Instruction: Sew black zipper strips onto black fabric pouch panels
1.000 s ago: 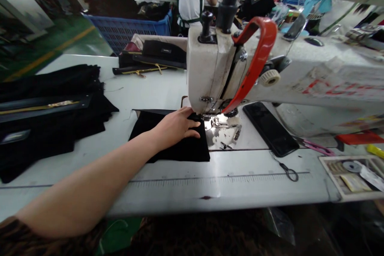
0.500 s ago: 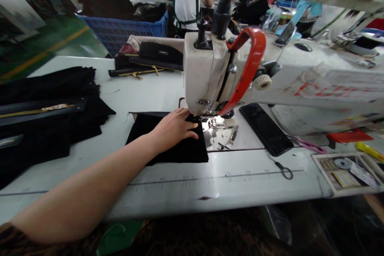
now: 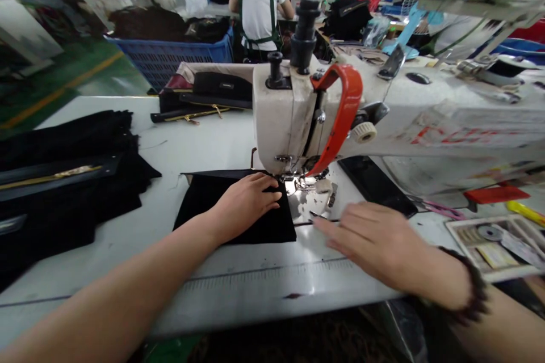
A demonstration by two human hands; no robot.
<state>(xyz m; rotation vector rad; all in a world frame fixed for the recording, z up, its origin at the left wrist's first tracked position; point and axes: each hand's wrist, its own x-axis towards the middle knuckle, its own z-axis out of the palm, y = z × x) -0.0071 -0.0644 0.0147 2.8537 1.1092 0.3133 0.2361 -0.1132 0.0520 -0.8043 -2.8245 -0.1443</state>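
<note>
My left hand [image 3: 251, 201] lies fingers out on a folded piece of black fabric [image 3: 202, 198], pressing it on the table beside the needle area of a white sewing machine [image 3: 276, 125]. The fabric's right edge sits just left of the shiny needle plate [image 3: 304, 204]. My right hand [image 3: 368, 235] is in the air over the table's front part, blurred, its fingers stretched toward the plate and apart from the fabric. A small dark piece [image 3: 315, 215] lies close to its fingertip. I see nothing in its grip.
Black fabric pieces with zips [image 3: 63, 181] lie at left, and black pouches [image 3: 221, 88] behind the machine. A phone [image 3: 377, 184], pink-handled scissors [image 3: 443, 210] and a parts tray [image 3: 489, 244] are at right. Farther back are a blue crate [image 3: 170, 51] and a person [image 3: 258, 3].
My right hand has come into view from the right and now covers part of the phone's surroundings. The left hand stays on the fabric. The whole view has shifted slightly.
</note>
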